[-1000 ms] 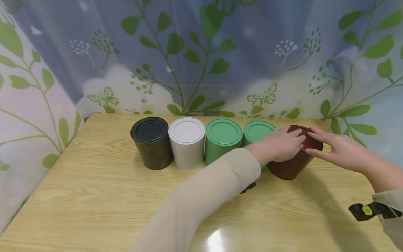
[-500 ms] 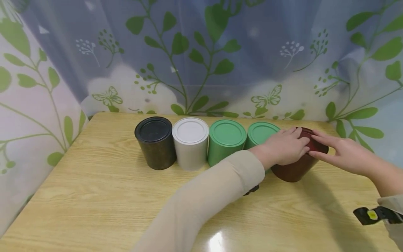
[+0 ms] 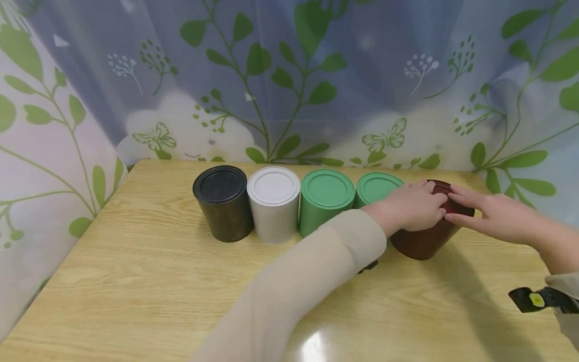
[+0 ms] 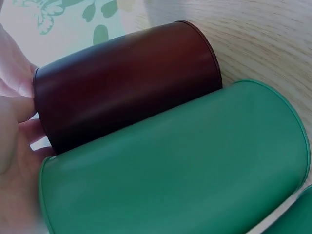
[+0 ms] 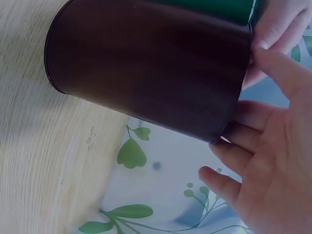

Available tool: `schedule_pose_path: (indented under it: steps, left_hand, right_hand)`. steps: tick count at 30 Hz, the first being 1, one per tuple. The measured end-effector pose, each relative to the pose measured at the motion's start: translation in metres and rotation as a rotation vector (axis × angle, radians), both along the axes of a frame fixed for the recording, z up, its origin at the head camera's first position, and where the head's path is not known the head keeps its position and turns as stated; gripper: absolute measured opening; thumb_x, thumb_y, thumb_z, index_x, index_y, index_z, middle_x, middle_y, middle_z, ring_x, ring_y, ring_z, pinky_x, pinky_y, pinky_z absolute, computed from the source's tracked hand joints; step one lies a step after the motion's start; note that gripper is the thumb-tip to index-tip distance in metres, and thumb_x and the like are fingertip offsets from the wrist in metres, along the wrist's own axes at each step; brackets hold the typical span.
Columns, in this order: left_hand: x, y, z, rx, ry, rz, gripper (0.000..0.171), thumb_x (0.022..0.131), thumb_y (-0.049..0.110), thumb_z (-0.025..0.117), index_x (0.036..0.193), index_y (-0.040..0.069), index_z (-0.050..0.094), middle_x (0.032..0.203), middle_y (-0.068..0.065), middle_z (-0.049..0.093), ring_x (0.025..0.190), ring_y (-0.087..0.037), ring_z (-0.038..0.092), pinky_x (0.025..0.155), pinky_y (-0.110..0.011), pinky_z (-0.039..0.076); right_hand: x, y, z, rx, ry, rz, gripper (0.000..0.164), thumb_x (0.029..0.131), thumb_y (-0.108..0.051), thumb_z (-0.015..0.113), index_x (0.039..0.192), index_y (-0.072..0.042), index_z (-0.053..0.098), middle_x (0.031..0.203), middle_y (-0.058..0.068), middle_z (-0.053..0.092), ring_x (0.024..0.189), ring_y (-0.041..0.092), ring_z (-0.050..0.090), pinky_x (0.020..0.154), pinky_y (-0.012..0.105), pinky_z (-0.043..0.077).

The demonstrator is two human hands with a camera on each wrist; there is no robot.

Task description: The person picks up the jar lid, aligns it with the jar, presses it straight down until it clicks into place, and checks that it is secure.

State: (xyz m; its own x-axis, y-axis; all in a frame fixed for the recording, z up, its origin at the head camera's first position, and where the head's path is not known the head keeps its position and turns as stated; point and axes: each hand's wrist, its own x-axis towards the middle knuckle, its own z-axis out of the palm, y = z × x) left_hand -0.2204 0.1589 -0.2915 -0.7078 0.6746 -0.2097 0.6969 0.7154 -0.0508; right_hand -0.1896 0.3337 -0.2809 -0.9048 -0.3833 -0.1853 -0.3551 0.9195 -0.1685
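At the right end of a row of cylindrical cans stands a dark red can (image 3: 420, 245) with a reddish top. My left hand (image 3: 415, 207) reaches across the green can (image 3: 376, 187) beside it, and its fingers lie over the red can's top. From the other side my right hand (image 3: 502, 218) touches the same top with extended fingers, close to the left fingertips. In the left wrist view, the dark red can (image 4: 126, 80) and green can (image 4: 170, 170) stand side by side. The right wrist view has fingers of the right hand (image 5: 273, 170) spread along the can's top rim.
Leftward along the row come another green can (image 3: 326, 188), a white can (image 3: 274, 211) and a black can (image 3: 226, 218). They stand on a wood-grain table (image 3: 158, 291) before a leaf-patterned curtain (image 3: 280, 90). The left sleeve (image 3: 289, 286) crosses in front of the green cans.
The head view has shifted slightly. Both hands stay at the dark red can's top, with only small finger movements; the cans keep their places.
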Motion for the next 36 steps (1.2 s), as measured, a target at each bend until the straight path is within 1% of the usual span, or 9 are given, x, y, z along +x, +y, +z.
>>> schedule_pose_path:
  steps: [3,5,14,19,27,29,32,34,36]
  left_hand:
    - [-0.002,-0.001,0.002,0.011,-0.032,0.016,0.047,0.099,0.051,0.018,0.146,0.042,0.020,0.153,0.014,0.010,0.139,-0.006,0.004,0.111,-0.027,0.013]
    - [-0.003,-0.002,0.002,0.028,-0.052,0.027,0.048,0.098,0.052,0.018,0.145,0.045,0.019,0.153,0.016,0.009,0.139,-0.005,0.003,0.111,-0.027,0.013]
    - [-0.004,-0.004,0.003,0.058,-0.074,0.040,0.046,0.098,0.052,0.020,0.144,0.047,0.021,0.151,0.018,0.011,0.138,-0.002,0.004,0.111,-0.027,0.013]
    - [-0.002,-0.001,0.008,0.059,-0.108,0.060,0.046,0.097,0.054,0.024,0.143,0.047,0.024,0.151,0.018,0.011,0.138,-0.003,0.004,0.111,-0.027,0.012]
    - [0.001,0.000,0.012,0.015,-0.115,0.108,0.046,0.097,0.054,0.026,0.143,0.048,0.023,0.152,0.019,0.008,0.139,-0.003,0.002,0.112,-0.029,0.011]
    - [0.003,-0.001,0.009,-0.011,-0.091,0.102,0.046,0.098,0.054,0.022,0.143,0.048,0.020,0.152,0.018,0.004,0.139,-0.004,-0.001,0.112,-0.030,0.010]
    - [0.007,-0.002,0.001,-0.041,-0.049,0.089,0.052,0.094,0.061,0.016,0.145,0.048,0.012,0.153,0.016,-0.004,0.139,-0.004,-0.007,0.112,-0.030,0.006]
    - [0.009,-0.002,-0.004,-0.072,0.009,0.067,0.062,0.090,0.068,0.019,0.146,0.045,0.006,0.154,0.013,-0.006,0.139,-0.005,-0.008,0.112,-0.030,0.003]
    - [0.012,-0.001,-0.009,-0.115,0.080,0.045,0.075,0.085,0.074,0.026,0.148,0.041,0.002,0.155,0.009,-0.005,0.140,-0.007,-0.006,0.112,-0.029,0.001]
  right_hand:
    - [-0.002,0.001,0.003,-0.017,-0.031,0.001,0.066,0.097,-0.040,0.047,0.142,0.005,0.031,0.143,0.031,0.026,0.108,0.050,0.049,0.082,0.058,0.041]
    - [-0.002,0.002,0.005,-0.029,-0.046,-0.003,0.065,0.097,-0.039,0.047,0.142,0.005,0.030,0.143,0.031,0.026,0.117,0.055,0.037,0.084,0.060,0.039]
    - [-0.005,0.004,0.007,-0.031,-0.073,-0.006,0.070,0.095,-0.041,0.050,0.144,0.004,0.027,0.141,0.034,0.027,0.115,0.055,0.040,0.081,0.058,0.042]
    - [-0.003,0.005,0.006,-0.022,-0.061,-0.011,0.071,0.095,-0.040,0.051,0.144,0.004,0.026,0.138,0.035,0.032,0.107,0.052,0.049,0.076,0.052,0.045]
    - [-0.004,-0.003,0.004,-0.003,-0.035,0.011,0.070,0.095,-0.037,0.053,0.142,0.007,0.028,0.140,0.037,0.025,0.111,0.056,0.043,0.079,0.055,0.044]
    - [-0.002,-0.002,0.000,-0.037,-0.058,0.008,0.070,0.096,-0.035,0.051,0.144,0.008,0.022,0.143,0.037,0.018,0.116,0.056,0.037,0.084,0.059,0.039]
    - [0.006,0.001,-0.011,-0.102,-0.058,0.014,0.066,0.100,-0.030,0.043,0.144,0.010,0.015,0.146,0.036,0.007,0.129,0.054,0.019,0.097,0.065,0.023]
    - [0.011,0.002,-0.019,-0.134,-0.039,0.010,0.064,0.102,-0.029,0.040,0.144,0.011,0.011,0.147,0.035,0.001,0.134,0.050,0.001,0.101,0.066,0.009]
    - [0.015,0.002,-0.025,-0.112,0.020,0.012,0.065,0.102,-0.030,0.039,0.144,0.012,0.011,0.147,0.034,0.000,0.136,0.045,-0.006,0.103,0.064,0.002]
